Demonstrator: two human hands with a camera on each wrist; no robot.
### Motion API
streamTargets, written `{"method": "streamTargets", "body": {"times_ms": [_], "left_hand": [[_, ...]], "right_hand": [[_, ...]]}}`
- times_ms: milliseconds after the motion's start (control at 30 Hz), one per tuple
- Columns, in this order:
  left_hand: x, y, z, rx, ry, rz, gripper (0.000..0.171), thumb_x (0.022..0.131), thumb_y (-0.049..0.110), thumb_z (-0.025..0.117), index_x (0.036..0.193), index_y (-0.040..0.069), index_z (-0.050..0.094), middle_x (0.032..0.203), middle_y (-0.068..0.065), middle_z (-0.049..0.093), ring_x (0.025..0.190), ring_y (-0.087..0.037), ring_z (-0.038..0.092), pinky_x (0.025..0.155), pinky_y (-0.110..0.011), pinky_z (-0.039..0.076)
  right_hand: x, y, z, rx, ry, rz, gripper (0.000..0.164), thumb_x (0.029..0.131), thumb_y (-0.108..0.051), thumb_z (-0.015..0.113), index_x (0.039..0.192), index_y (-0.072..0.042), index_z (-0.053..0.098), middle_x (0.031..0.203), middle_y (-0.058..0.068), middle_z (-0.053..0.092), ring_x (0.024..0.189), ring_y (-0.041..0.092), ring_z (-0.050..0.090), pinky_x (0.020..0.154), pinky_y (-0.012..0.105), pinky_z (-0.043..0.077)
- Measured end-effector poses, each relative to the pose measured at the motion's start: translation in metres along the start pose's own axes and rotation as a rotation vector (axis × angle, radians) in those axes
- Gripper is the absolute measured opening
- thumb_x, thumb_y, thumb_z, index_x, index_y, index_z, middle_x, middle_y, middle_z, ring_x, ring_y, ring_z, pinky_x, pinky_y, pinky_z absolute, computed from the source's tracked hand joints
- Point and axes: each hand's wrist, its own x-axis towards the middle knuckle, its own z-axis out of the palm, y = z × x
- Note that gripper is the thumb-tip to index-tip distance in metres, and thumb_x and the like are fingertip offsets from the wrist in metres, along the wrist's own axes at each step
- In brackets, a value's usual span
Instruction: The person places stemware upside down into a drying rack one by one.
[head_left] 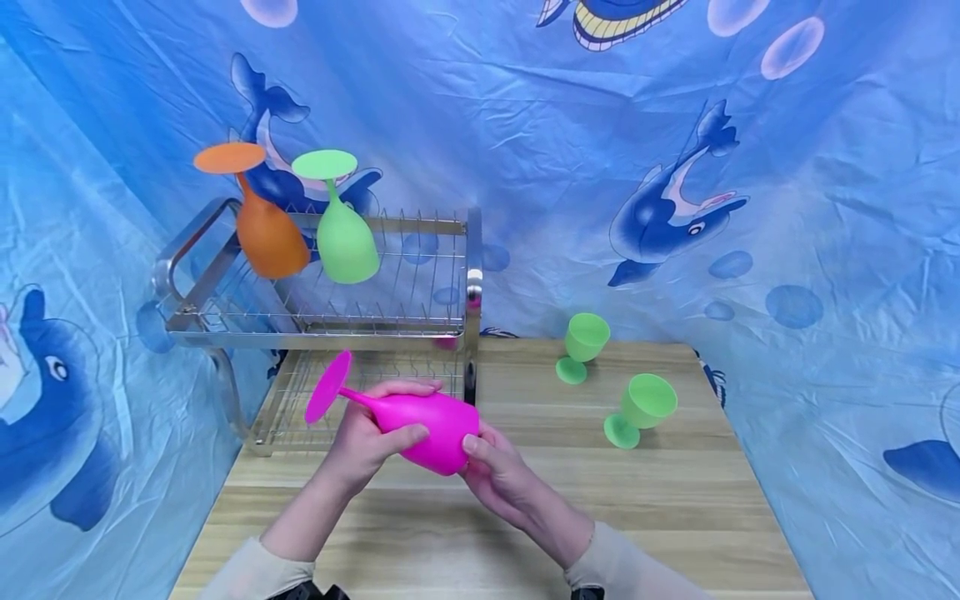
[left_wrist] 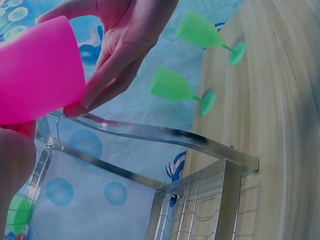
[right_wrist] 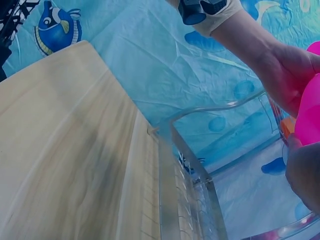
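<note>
A bright pink goblet (head_left: 431,429) is held in the air, tipped on its side, its round foot toward the upper left and its rim toward the lower right. My left hand (head_left: 367,433) wraps around the bowl near the stem, thumb across the front. At the rim, my right hand (head_left: 502,475) pinches the edge, thumb outside; the left wrist view shows the pink bowl (left_wrist: 45,75) between both hands. Upside down on the rack's upper tier stand an orange goblet (head_left: 270,233) and a light green goblet (head_left: 347,242).
A two-tier metal dish rack (head_left: 360,340) stands at the back left of the wooden table (head_left: 570,500). Two green goblets, a farther one (head_left: 587,336) and a nearer one (head_left: 649,400), stand upright on the right. Blue dolphin-print sheeting (head_left: 525,167) surrounds the table.
</note>
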Motion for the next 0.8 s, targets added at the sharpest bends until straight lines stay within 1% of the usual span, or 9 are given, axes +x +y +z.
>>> {"method": "streamTargets", "body": {"times_ms": [67,133,300,400,567,700,733,800], "left_hand": [[-0.001,0.002,0.0,0.011,0.003,0.001,0.04,0.09,-0.008,0.076,0.127,0.005,0.073,0.137,-0.012,0.072,0.131,-0.029,0.066,0.095,-0.042,0.063],[-0.001,0.005,-0.001,0.037,0.021,-0.002,0.039,0.09,-0.009,0.076,0.127,0.004,0.073,0.136,-0.011,0.073,0.129,-0.027,0.066,0.095,-0.042,0.063],[0.0,0.013,-0.002,0.129,0.09,-0.021,0.035,0.089,-0.009,0.077,0.123,0.001,0.076,0.127,-0.006,0.077,0.124,-0.024,0.069,0.091,-0.04,0.064],[0.003,0.02,-0.002,0.162,0.106,-0.033,0.034,0.089,-0.008,0.078,0.122,0.002,0.077,0.125,-0.005,0.078,0.121,-0.025,0.07,0.089,-0.041,0.065],[0.009,0.035,-0.004,0.171,0.102,-0.031,0.034,0.089,-0.007,0.077,0.122,0.002,0.077,0.124,-0.006,0.078,0.122,-0.026,0.07,0.089,-0.042,0.065],[0.013,0.049,-0.008,0.158,0.105,-0.014,0.034,0.089,-0.01,0.075,0.121,0.001,0.078,0.123,-0.007,0.078,0.121,-0.027,0.07,0.089,-0.041,0.065],[0.014,0.053,-0.009,0.153,0.104,-0.01,0.034,0.089,-0.011,0.074,0.121,0.001,0.078,0.123,-0.007,0.078,0.121,-0.027,0.07,0.089,-0.04,0.065],[0.016,0.063,-0.012,0.128,0.1,-0.002,0.035,0.089,-0.012,0.073,0.121,0.002,0.078,0.123,-0.008,0.078,0.121,-0.028,0.069,0.089,-0.04,0.065]], "right_hand": [[0.001,0.0,0.001,0.001,-0.011,-0.004,0.082,0.095,-0.019,0.073,0.159,0.008,0.031,0.144,0.007,0.056,0.125,0.018,0.06,0.111,0.029,0.051],[0.002,0.001,0.002,0.004,-0.019,-0.005,0.084,0.095,-0.02,0.075,0.16,0.008,0.03,0.145,0.007,0.055,0.126,0.018,0.06,0.112,0.03,0.051],[0.003,0.0,0.004,0.002,-0.023,0.009,0.088,0.096,-0.024,0.078,0.161,0.009,0.028,0.148,0.009,0.053,0.129,0.019,0.059,0.115,0.031,0.05],[0.003,-0.003,0.006,-0.013,-0.039,0.005,0.091,0.097,-0.027,0.078,0.162,0.01,0.025,0.149,0.009,0.052,0.13,0.019,0.059,0.115,0.032,0.049],[0.004,-0.011,0.013,-0.054,-0.102,-0.016,0.094,0.1,-0.034,0.076,0.163,0.009,0.022,0.152,0.008,0.05,0.133,0.017,0.058,0.115,0.031,0.049],[0.006,-0.018,0.02,-0.069,-0.153,-0.023,0.099,0.099,-0.039,0.079,0.164,0.007,0.022,0.154,0.008,0.05,0.136,0.017,0.057,0.118,0.031,0.046],[0.006,-0.02,0.022,-0.075,-0.163,-0.022,0.1,0.098,-0.04,0.08,0.165,0.006,0.022,0.156,0.009,0.049,0.138,0.018,0.056,0.119,0.031,0.045],[0.004,-0.024,0.024,-0.11,-0.18,-0.021,0.098,0.1,-0.038,0.078,0.165,0.007,0.021,0.161,0.015,0.045,0.144,0.022,0.052,0.122,0.034,0.043]]}}
